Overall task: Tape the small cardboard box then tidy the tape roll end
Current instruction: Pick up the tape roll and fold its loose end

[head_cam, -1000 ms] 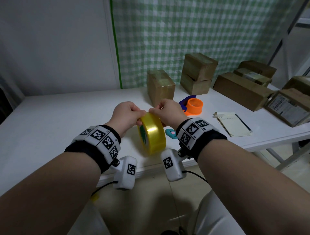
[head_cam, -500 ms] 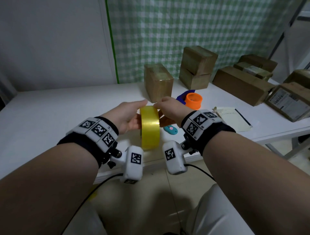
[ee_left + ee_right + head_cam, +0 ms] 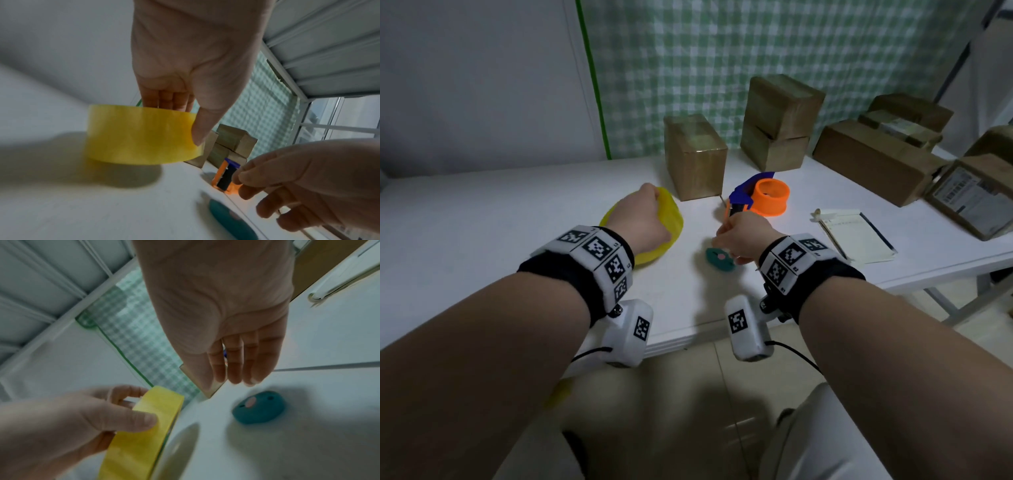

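Note:
The yellow tape roll (image 3: pixel 671 216) lies flat, low over the white table (image 3: pixel 482 222), left of the small cardboard box (image 3: pixel 695 161). My left hand (image 3: pixel 642 219) grips the roll, with the fingers inside the core and the thumb on the outer face of the roll (image 3: pixel 141 134). My right hand (image 3: pixel 743 233) hovers apart from the roll, between the teal object (image 3: pixel 719 260) and the orange and blue tape dispenser (image 3: pixel 770 197). In the right wrist view this right hand (image 3: pixel 236 353) has relaxed fingers and holds nothing. Whether the roll touches the table is unclear.
Several more cardboard boxes (image 3: pixel 780 120) stand along the back and right of the table. A notepad (image 3: pixel 856 236) lies at the right, near the front edge. A green checked curtain (image 3: pixel 722 61) hangs behind.
Both hands held the roll upright near the table's front edge. Now the right hand has let go and moved toward the dispenser, and the left hand has carried the roll forward-left and laid it flat.

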